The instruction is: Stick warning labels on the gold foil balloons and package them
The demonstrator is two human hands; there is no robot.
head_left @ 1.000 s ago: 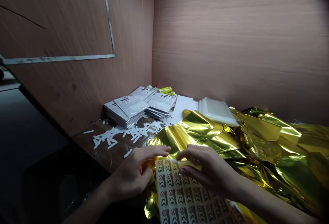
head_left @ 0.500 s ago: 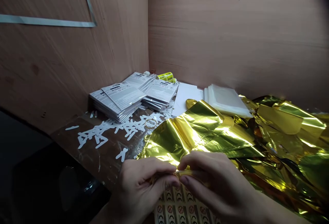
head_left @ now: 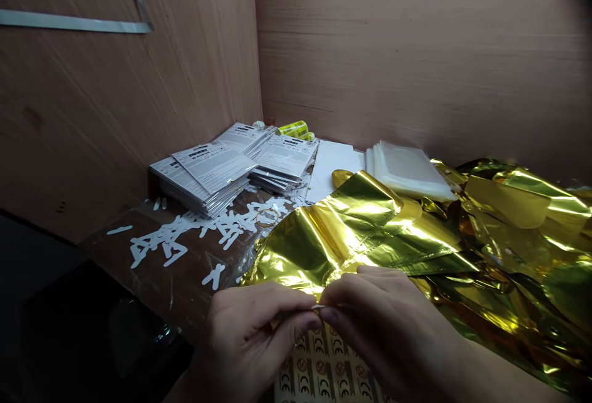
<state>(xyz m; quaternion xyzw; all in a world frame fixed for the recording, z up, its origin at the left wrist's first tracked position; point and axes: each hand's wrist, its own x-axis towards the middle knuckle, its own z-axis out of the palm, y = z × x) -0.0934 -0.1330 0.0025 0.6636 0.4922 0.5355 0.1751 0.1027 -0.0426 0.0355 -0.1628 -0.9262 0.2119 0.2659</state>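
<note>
The left hand (head_left: 250,332) and right hand (head_left: 391,326) nearly meet, pinching one small pale piece (head_left: 317,307) between them. A label sheet (head_left: 321,369) lies beneath both hands, gold foil (head_left: 342,230) spreads just beyond, and white strips (head_left: 185,224) litter the tabletop (head_left: 150,289) past the left hand.

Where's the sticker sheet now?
Head view, bottom centre: the sticker sheet is partly hidden by the left hand and right hand, with gold foil beyond it.

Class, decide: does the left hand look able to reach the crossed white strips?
Probably yes: nothing covers the strips just beyond the left hand, though it seems to be pinching a small pale piece.
</note>
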